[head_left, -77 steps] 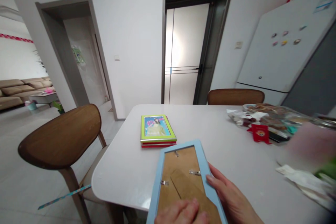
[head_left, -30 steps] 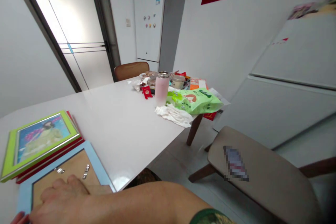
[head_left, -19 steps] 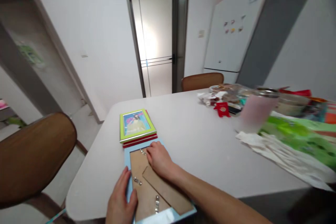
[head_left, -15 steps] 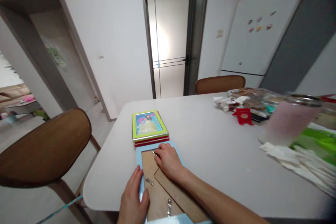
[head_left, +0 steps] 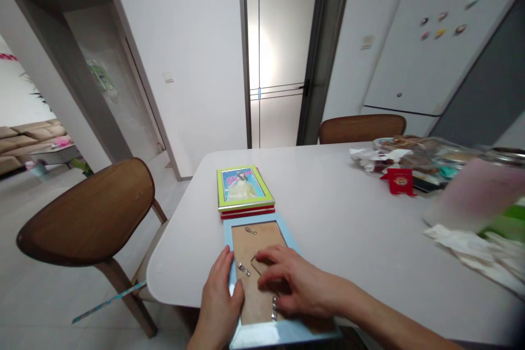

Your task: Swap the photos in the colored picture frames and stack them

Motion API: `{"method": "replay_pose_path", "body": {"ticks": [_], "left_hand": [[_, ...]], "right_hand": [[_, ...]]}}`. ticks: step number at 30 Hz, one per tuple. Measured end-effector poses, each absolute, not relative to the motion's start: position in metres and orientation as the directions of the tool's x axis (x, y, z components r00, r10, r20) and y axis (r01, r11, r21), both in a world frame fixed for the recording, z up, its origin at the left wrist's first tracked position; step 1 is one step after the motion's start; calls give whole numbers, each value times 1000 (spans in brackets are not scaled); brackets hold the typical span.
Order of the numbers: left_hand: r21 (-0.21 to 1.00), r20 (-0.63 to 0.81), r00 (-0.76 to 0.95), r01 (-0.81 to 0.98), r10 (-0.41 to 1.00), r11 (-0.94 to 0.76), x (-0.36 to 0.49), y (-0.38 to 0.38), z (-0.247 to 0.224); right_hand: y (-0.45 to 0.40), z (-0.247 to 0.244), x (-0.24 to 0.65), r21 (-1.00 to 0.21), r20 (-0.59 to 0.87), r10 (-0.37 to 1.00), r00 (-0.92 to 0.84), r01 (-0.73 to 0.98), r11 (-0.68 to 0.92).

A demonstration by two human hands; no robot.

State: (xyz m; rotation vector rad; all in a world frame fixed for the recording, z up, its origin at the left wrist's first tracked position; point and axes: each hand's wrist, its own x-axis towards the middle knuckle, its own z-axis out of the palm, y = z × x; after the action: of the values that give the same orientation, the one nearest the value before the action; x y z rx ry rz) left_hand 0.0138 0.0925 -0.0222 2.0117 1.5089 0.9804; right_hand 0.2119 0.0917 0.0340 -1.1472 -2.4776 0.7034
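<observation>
A light blue picture frame (head_left: 266,333) lies face down on the table, its brown backing board (head_left: 255,303) showing. Small metal clips (head_left: 243,268) sit around the board's edges; one is near the top and another close to my right thumb. My left hand (head_left: 221,295) grips the frame's left edge, thumb on the rim. Over the right part of the backing my right hand (head_left: 291,279) is spread with bent fingers, covering most of the stand flap. Its thumb is beside the lower clip (head_left: 274,309); whether it touches the clip I cannot tell.
Just beyond the frame is a stack of picture frames, a lime-green one (head_left: 245,190) on top. A red packet (head_left: 401,181), plastic-wrapped items, a pink container (head_left: 476,197) and white gloves or cloth (head_left: 471,251) lie at right. Wooden chairs (head_left: 86,208) stand left and behind.
My right hand has moved from the top clip down to the middle and lower right of the backing. My left hand stays on the frame's edge. The view has shifted slightly.
</observation>
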Motion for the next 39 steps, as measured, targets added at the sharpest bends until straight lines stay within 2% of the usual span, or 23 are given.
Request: {"method": "replay_pose_path", "body": {"ticks": [7,12,19,21,24,26,28,31,35,39], "left_hand": [[688,291,144,656,946,-311,14,90,-22],[709,289,139,634,947,-309,14,90,-20],[803,214,105,547,971,-236,13,90,-14],[859,188,93,467,978,-210,15,91,-6],[973,73,57,214,996,-84,18,94,6],[997,-25,37,72,999,23,14,97,12],[996,-85,9,19,996,85,4,99,16],[991,-132,-24,6,991,132,-27,100,18],[972,-227,-56,53,972,230,-71,97,16],[925,-178,-119,318,977,208,-95,102,8]], "right_hand": [[74,21,207,-579,143,816,-560,622,528],[77,25,202,-585,121,922,-369,724,366],[84,26,197,-593,172,958,-229,753,286],[85,31,194,-598,187,956,-224,746,292],[84,40,184,-621,242,944,-225,712,329],[84,44,178,-653,289,927,-240,658,375],[86,45,179,-684,326,916,-236,609,400],[93,39,198,-668,311,941,-132,675,315],[102,20,232,-545,166,985,44,837,54],[105,5,243,-488,101,993,58,873,-1]]}}
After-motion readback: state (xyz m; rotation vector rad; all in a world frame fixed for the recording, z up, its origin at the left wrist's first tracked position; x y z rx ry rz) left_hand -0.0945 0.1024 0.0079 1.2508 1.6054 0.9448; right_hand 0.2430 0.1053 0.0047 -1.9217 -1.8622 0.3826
